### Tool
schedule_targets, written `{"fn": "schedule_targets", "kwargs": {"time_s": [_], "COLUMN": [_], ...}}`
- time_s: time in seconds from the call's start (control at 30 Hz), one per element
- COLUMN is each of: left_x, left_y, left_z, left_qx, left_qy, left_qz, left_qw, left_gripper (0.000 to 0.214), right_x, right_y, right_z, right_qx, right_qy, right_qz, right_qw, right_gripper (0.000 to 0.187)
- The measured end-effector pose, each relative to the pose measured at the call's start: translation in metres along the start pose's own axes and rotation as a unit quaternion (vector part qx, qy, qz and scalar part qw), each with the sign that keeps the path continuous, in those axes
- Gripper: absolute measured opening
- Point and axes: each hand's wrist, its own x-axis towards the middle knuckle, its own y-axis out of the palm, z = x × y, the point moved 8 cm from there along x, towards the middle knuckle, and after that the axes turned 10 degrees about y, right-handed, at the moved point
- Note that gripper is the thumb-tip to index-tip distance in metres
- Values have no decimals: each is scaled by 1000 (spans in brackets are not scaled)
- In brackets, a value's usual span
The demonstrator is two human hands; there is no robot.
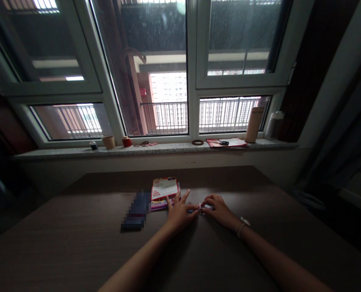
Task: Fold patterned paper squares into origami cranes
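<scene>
Both my hands rest on a dark wooden table [77, 243] and meet over a small pale object [202, 208] between them. My left hand [178, 211] has its upper fingers spread, while its thumb and forefinger pinch one end of the small object. My right hand [218, 209] has its fingers curled down on the other end; a bracelet is on that wrist. The object is too small and dark to name. A red and white booklet [163, 192] lies just behind my left hand.
A dark blurred flat item [136, 215] lies left of the booklet. On the stone windowsill [61, 153] stand a tan cup [108, 142], a red pot [126, 141], a ring [197, 142], papers [227, 142], a tall tan flask [255, 123] and a pale jug [273, 125].
</scene>
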Motion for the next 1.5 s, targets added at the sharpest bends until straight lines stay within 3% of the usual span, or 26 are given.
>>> {"fn": "schedule_targets", "kwargs": {"time_s": [0.17,0.37,0.9,1.27,1.5], "left_x": [3,5,7,3,-4], "left_y": [4,3,11,11,3], "left_z": [2,2,11,12,8], "left_qx": [-1,-5,-45,-34,-14], "left_qy": [-11,-26,-15,5,-2], "left_qz": [-30,-35,24,53,-15], "left_qw": [999,999,999,998,1000], "left_gripper": [23,21,22,26,26], "right_x": [-4,1,10,6,0], "right_y": [-1,2,8,5,-1], "right_z": [6,2,-11,-10,-4], "right_qx": [-28,-25,-13,-3,5], "right_qy": [0,26,22,4,-24], "right_qz": [-24,-10,53,52,29], "right_qw": [999,999,998,999,999], "right_gripper": [20,18,30,34,23]}}
